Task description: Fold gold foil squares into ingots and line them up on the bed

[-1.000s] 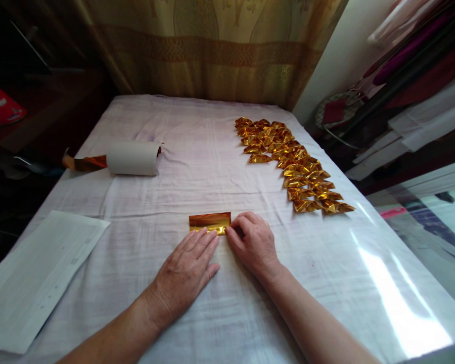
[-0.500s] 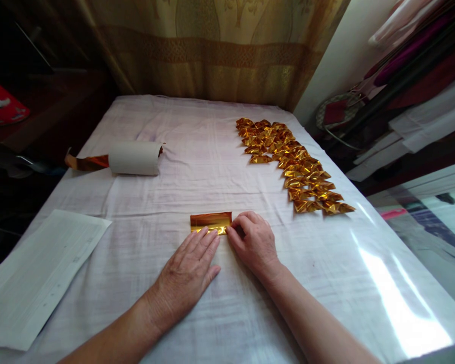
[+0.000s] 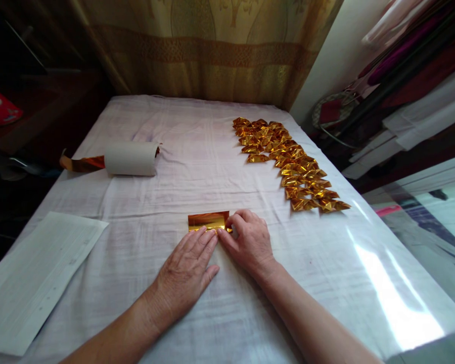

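Observation:
A small rectangle of gold foil paper (image 3: 208, 220) lies on the white cloth in front of me, its near edge folded over. My left hand (image 3: 187, 265) rests flat on the cloth, fingers straight, the fingertips pressing on the near edge of the foil. At the foil's right end, my right hand (image 3: 249, 237) has its fingers curled, with thumb and forefinger closed on the near right corner. The fingertips of both hands hide part of the folded edge.
Several folded gold foil pieces (image 3: 288, 151) stand in rows at the back right. A grey-white roll (image 3: 131, 158) with a strip of gold foil (image 3: 84, 164) lies at the back left. A pale sheet (image 3: 47, 280) is at the left. Behind the cloth (image 3: 167, 126) hangs a curtain (image 3: 212, 55).
My right hand has shifted slightly left along the near edge of the foil, its thumb closer to my left fingertips. The left hand stays pressed flat. The whole view has moved a little.

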`<state>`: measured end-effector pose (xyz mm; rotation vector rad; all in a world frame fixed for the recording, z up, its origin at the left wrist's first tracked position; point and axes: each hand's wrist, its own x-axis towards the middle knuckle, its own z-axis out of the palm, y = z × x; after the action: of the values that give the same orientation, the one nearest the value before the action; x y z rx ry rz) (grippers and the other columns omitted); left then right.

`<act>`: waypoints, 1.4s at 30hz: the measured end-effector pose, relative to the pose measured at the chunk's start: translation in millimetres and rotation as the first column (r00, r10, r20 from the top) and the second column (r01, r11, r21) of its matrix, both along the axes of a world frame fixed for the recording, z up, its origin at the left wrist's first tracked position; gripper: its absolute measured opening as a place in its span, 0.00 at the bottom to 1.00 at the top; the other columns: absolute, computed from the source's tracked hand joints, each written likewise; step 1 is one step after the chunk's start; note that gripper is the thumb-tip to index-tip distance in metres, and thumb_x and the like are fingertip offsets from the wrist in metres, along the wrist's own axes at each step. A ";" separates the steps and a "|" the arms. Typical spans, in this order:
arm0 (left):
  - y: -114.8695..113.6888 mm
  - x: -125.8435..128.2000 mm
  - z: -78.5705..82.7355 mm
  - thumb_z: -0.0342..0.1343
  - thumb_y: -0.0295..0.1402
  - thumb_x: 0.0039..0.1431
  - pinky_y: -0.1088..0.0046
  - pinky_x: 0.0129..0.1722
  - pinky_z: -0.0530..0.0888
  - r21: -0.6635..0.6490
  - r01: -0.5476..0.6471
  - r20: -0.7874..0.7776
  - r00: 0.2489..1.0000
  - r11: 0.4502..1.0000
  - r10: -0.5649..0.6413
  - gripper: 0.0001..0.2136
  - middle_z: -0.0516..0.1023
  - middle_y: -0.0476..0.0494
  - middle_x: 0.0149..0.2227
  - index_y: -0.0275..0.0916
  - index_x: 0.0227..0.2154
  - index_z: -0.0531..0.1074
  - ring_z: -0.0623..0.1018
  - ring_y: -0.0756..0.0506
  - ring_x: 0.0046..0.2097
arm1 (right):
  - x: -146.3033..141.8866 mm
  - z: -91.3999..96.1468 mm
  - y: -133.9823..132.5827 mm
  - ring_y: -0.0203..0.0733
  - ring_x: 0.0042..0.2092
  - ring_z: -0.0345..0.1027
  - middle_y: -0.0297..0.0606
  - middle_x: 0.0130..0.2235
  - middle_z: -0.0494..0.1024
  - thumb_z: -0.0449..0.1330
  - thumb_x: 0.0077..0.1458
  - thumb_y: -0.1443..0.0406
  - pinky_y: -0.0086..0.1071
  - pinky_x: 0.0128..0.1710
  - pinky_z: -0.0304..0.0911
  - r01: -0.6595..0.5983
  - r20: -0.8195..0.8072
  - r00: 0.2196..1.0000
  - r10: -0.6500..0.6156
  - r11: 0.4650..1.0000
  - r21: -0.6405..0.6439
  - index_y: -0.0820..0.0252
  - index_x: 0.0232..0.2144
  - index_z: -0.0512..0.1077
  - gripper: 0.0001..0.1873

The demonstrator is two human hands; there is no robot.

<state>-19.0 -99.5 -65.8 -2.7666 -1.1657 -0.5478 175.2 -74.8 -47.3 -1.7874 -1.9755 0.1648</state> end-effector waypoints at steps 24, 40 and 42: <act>7.8 9.4 14.5 0.50 0.49 0.64 0.56 0.62 0.60 -0.143 -0.027 -0.032 0.999 0.989 0.023 0.25 0.73 0.39 0.56 0.41 0.58 0.69 0.69 0.38 0.58 | 13.4 -11.0 -2.1 0.43 0.42 0.69 0.39 0.39 0.76 0.57 0.59 0.69 0.35 0.44 0.61 -0.105 -0.154 0.982 0.112 0.993 0.051 0.56 0.35 0.75 0.07; 1.9 -38.9 19.0 0.47 0.47 0.66 0.52 0.61 0.57 -0.044 -0.082 -0.058 0.995 0.996 0.080 0.23 0.76 0.40 0.56 0.42 0.57 0.70 0.72 0.36 0.59 | 13.5 -11.8 -1.4 0.44 0.43 0.70 0.38 0.39 0.77 0.58 0.57 0.70 0.35 0.41 0.61 -0.100 -0.127 0.986 0.106 0.993 0.057 0.55 0.35 0.76 0.07; 2.4 -40.9 19.0 0.46 0.48 0.66 0.53 0.62 0.57 -0.044 -0.085 -0.063 0.995 0.995 0.082 0.23 0.76 0.40 0.57 0.41 0.56 0.71 0.71 0.37 0.60 | 14.0 -13.5 -1.1 0.44 0.43 0.70 0.38 0.39 0.77 0.58 0.57 0.70 0.35 0.41 0.61 -0.102 -0.133 0.985 0.112 0.992 0.073 0.56 0.35 0.76 0.07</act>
<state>-59.9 -97.1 -46.8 -2.7366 -1.2900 -0.4294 189.2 -76.0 -60.8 -1.5861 -1.9569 0.2467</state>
